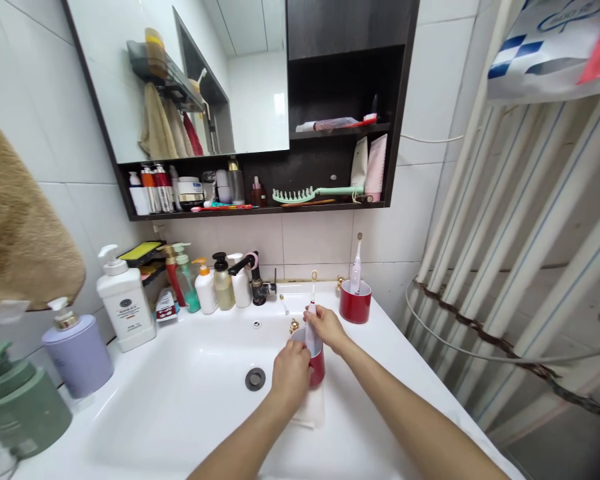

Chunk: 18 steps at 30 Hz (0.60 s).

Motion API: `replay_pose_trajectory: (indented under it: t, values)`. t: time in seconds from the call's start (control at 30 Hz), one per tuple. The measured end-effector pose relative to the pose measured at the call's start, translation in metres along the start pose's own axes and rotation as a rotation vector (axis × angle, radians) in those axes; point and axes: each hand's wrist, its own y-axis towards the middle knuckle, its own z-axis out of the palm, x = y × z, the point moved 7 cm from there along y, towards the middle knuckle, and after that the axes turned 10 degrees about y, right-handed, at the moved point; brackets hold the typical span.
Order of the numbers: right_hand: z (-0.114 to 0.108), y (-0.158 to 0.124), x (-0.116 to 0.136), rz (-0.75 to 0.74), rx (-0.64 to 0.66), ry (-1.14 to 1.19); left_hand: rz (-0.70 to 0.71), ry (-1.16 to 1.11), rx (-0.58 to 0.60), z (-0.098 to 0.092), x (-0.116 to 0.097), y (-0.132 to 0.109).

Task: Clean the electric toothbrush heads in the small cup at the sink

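My left hand point(293, 367) is wrapped around the side of a red cup point(318, 371) at the sink's right rim. A white electric toothbrush point(311, 337) stands upright with its lower part inside that cup. My right hand point(325, 325) pinches the toothbrush near its neck, fingers closed. Beneath the cup and my left hand lies a white cloth point(314, 408). Further back on the right, a second red cup point(355, 307) holds another white electric toothbrush point(357, 275). My left fingertips are partly hidden by the cup.
The white sink basin point(190, 373) with its drain point(255, 379) lies left of my hands. A black faucet point(257, 283) stands behind, beside several pump bottles point(207, 287). A small brush head point(284, 305) lies on the ledge. Radiator pipes point(510, 267) line the right; a mirror cabinet point(250, 100) hangs above.
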Motion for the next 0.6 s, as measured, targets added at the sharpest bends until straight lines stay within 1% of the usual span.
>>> replay_pose_trajectory:
  t: [0.1,0.17,0.23,0.3,0.37,0.5,0.53,0.6]
  values:
    - [0.015,-0.015,0.002,0.004,0.043,0.041,-0.041,-0.041,-0.001,0.001,0.003,-0.016]
    - [0.018,-0.02,0.006,-0.006,0.038,0.065,-0.057,-0.077,-0.009,0.002,0.003,-0.022]
    - [0.017,-0.022,0.014,-0.022,0.016,0.09,-0.064,-0.125,-0.021,0.003,0.003,-0.025]
    - [0.01,-0.02,0.025,-0.037,-0.016,0.118,-0.071,-0.186,-0.04,0.004,0.004,-0.028]
    - [-0.002,-0.016,0.039,-0.051,-0.059,0.149,-0.073,-0.262,-0.07,0.003,0.006,-0.031]
    - [-0.03,-0.017,0.068,-0.066,-0.148,0.219,-0.065,-0.471,-0.166,-0.009,0.016,-0.037]
    - [-0.034,-0.021,0.071,-0.047,-0.15,0.253,-0.07,-0.535,-0.193,-0.013,0.018,-0.037]
    - [-0.03,-0.032,0.069,0.024,-0.092,0.334,-0.089,-0.67,-0.221,-0.017,0.02,-0.037]
